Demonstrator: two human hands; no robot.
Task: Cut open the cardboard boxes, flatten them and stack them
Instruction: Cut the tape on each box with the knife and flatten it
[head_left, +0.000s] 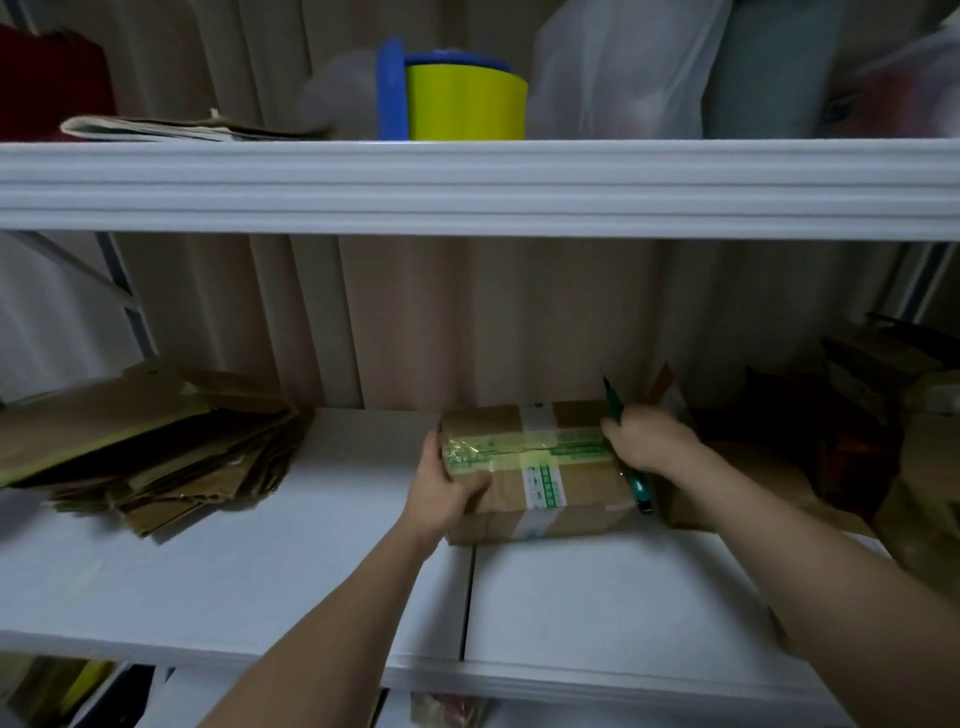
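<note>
A closed brown cardboard box (571, 499) sealed with clear and green-printed tape lies on the white shelf (260, 561). My left hand (441, 493) grips the box's left end, thumb over the top edge. At the box's right end, my right hand (649, 441) holds a green-handled cutter (638, 488); its tip sticks up behind the hand and its handle end points down toward me. A pile of flattened cardboard (145, 457) lies at the shelf's left.
More brown boxes (857, 415) crowd the right end of the shelf. The upper shelf (467, 182) carries a yellow and blue container (457, 98), papers and plastic bags. A beige ribbed wall stands behind.
</note>
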